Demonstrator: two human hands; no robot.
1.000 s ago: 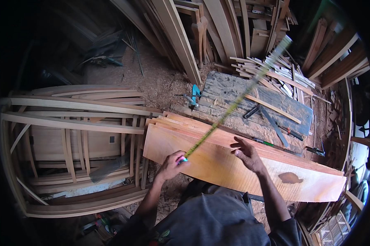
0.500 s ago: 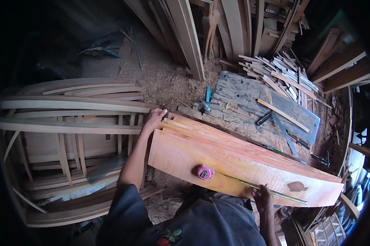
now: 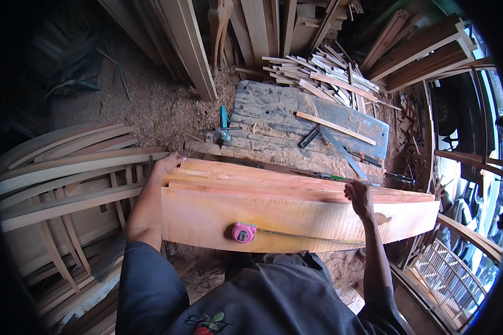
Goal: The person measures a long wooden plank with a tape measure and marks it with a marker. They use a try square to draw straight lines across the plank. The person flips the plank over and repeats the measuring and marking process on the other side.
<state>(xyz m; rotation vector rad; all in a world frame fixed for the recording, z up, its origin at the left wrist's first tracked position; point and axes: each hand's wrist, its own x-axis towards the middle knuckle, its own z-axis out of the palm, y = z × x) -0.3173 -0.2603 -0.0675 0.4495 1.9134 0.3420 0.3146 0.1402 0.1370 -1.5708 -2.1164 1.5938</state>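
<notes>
Several curved reddish planks [image 3: 296, 215] stand on edge, stacked face to face in front of my body. A pink tape measure [image 3: 243, 233] lies on the broad face of the nearest plank, its tape [image 3: 307, 238] drawn out to the right along the wood. At the stack's far left corner, my left hand [image 3: 169, 162] is closed round the end of the rear plank. My right hand [image 3: 359, 195] is curled at the upper edges towards the right, above a dark knot [image 3: 382, 219]; whatever is in its fingers is hidden.
Beyond the planks, a worn workbench [image 3: 313, 111] carries a square [image 3: 338, 151], a wood strip [image 3: 335, 128] and shavings. A blue-handled hammer [image 3: 223, 125] is at its left end. Curved wooden frames [image 3: 67, 184] crowd the left; thin offcuts [image 3: 324, 75] are heaped behind.
My right hand has left the tape and moved up to the planks' far edges. My left hand stays at the left end. The whole view has shifted, with things appearing further left.
</notes>
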